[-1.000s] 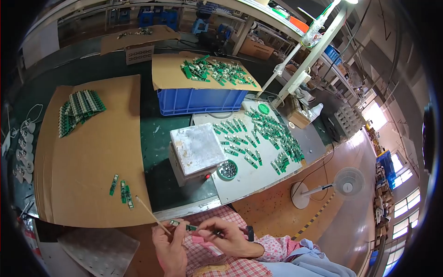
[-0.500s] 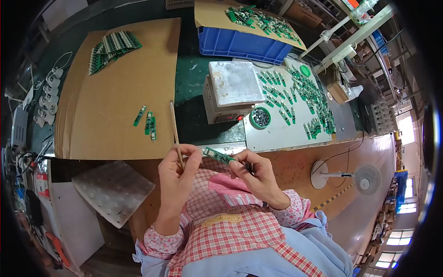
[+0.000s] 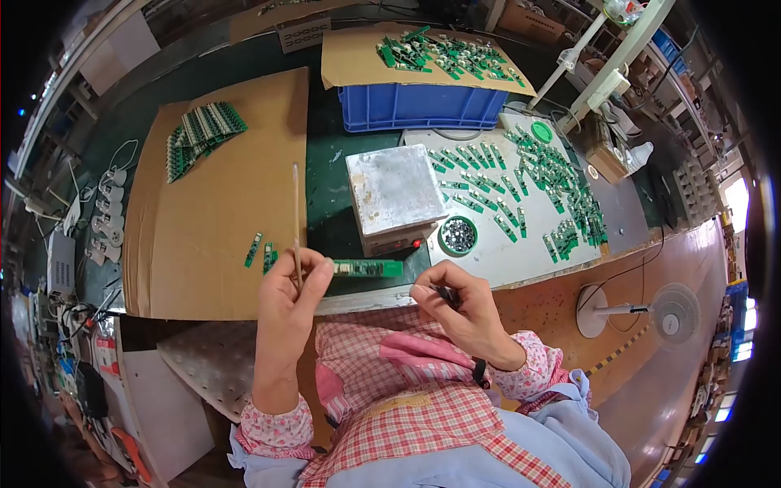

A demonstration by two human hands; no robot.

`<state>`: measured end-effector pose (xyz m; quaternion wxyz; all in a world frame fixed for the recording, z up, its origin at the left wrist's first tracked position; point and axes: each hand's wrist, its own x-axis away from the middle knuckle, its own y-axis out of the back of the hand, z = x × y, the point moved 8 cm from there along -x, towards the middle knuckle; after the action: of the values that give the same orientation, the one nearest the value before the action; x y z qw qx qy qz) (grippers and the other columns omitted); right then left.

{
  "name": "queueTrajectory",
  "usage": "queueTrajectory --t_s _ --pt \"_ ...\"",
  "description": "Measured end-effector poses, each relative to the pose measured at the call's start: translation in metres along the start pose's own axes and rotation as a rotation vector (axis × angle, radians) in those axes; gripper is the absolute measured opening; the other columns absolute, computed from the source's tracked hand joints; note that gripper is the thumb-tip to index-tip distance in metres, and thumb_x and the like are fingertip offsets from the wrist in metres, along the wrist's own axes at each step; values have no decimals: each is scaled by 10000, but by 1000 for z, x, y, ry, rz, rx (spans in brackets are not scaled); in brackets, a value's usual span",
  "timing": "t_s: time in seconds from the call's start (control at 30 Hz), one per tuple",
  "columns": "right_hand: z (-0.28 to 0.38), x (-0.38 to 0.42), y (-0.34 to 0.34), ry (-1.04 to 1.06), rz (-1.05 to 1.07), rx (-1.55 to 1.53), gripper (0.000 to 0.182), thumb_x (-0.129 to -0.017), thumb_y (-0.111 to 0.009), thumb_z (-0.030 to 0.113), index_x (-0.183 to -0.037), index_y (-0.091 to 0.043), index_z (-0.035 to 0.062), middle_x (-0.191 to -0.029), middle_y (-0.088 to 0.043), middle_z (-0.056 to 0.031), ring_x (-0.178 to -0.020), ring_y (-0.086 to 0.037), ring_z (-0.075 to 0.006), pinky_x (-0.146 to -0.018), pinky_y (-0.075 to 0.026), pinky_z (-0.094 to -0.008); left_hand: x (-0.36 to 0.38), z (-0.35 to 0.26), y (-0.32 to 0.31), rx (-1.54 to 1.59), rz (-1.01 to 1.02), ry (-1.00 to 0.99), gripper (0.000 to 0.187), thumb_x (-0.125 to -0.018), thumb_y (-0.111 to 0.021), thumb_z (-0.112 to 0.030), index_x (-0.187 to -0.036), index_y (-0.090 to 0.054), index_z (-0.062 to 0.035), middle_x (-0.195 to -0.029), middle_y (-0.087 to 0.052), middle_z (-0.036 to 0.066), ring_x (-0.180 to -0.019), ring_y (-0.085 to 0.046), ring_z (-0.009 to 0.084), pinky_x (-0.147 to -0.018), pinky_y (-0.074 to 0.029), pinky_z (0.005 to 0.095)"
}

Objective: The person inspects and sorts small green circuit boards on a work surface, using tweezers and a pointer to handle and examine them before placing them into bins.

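Note:
My left hand (image 3: 291,293) pinches one end of a small green circuit board (image 3: 370,267), which points right over the table's front edge. The same hand also holds a thin stick (image 3: 297,211) upright. My right hand (image 3: 462,305) is closed on a dark, thin tool (image 3: 447,296), mostly hidden by the fingers, just right of the board and not touching it. Behind the board stands a metal-topped box (image 3: 395,189) with a red light. A green round dish (image 3: 457,236) of small dark parts sits to its right.
Cardboard (image 3: 220,244) on the left bears stacked board panels (image 3: 203,134) and loose boards. A blue crate (image 3: 419,108) stands at the back under a cardboard sheet of boards. Many boards lie on the white panel (image 3: 488,244). A fan (image 3: 675,317) stands right.
The board is now in my left hand alone, turned nearly level. My right hand has let go of it and sits slightly apart. The view has shifted, so the table appears lower.

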<state>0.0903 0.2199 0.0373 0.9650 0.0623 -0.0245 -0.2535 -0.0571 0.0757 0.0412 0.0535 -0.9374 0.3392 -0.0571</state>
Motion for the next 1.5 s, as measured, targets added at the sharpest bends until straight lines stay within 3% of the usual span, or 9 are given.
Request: queueTrajectory --t_s 0.47,0.77,0.97,1.07,1.2,1.23,1.33,1.47,1.5 --pt "-37 11 19 -108 5 -7 102 -897 -641 70 -910 -610 -26 -690 -617 -18 -615 -558 -34 -548 -443 -207 -54 18 -14 -150 -34 -73 139 -922 -619 -132 -861 -585 -12 -696 -451 -77 -592 -323 2 -519 -253 185" --pt "-40 10 16 -114 -3 -50 109 -900 -644 83 -912 -621 -23 -685 -611 -6 -597 -540 -26 -528 -422 -198 -55 19 -13 -172 -7 9 180 -929 -621 -181 -855 -586 -20 -678 -444 -75 -600 -329 2 -536 -260 189" --pt "-42 12 15 -193 35 -2 62 -901 -611 31 -897 -598 -29 -743 -618 -20 -658 -541 -41 -603 -446 -198 -55 20 -9 -225 -33 14 212 -939 -613 -212 -844 -590 -24 -678 -445 -73 -606 -337 6 -542 -266 189" --pt "-39 13 16 -152 28 21 56 -902 -609 28 -896 -599 -27 -731 -611 -17 -639 -535 -40 -584 -441 -198 -54 8 10 -231 -123 -40 238 -957 -584 -233 -840 -596 -25 -678 -453 -72 -595 -345 20 -538 -282 202" --pt "-47 17 15 -185 18 -26 50 -897 -615 25 -901 -607 -24 -716 -611 -16 -623 -543 -39 -564 -434 -194 -49 1 84 -573 -424 -156 278 -980 -528 -234 -868 -594 11 -691 -533 -3 -622 -412 49 -550 -350 248" --pt "-50 17 15 -193 15 -44 60 -892 -626 35 -907 -616 -23 -713 -620 -17 -624 -551 -36 -563 -432 -191 -47 2 103 -774 -485 -88 263 -952 -557 -219 -912 -602 36 -713 -584 67 -623 -481 108 -572 -393 290" --pt "-60 19 9 -217 53 -53 78 -872 -632 29 -929 -635 -25 -726 -638 -23 -639 -557 -37 -575 -431 -195 -49 38 150 -932 -419 -108 243 -887 -633 -198 -954 -620 35 -774 -637 133 -632 -564 212 -611 -446 331" --pt "-64 22 -5 -198 90 2 91 -851 -621 11 -931 -652 -21 -691 -631 -19 -603 -530 -29 -536 -423 -208 -46 59 152 -1078 -368 -16 214 -804 -695 -151 -941 -622 -3 -877 -646 162 -795 -618 309 -731 -485 393" --pt "-62 24 -9 -255 129 14 88 -849 -610 -16 -930 -638 -37 -762 -645 -43 -648 -557 -54 -585 -451 -211 -46 65 153 -1108 -373 -17 208 -792 -701 -140 -933 -617 -12 -891 -639 163 -832 -616 317 -751 -485 402"
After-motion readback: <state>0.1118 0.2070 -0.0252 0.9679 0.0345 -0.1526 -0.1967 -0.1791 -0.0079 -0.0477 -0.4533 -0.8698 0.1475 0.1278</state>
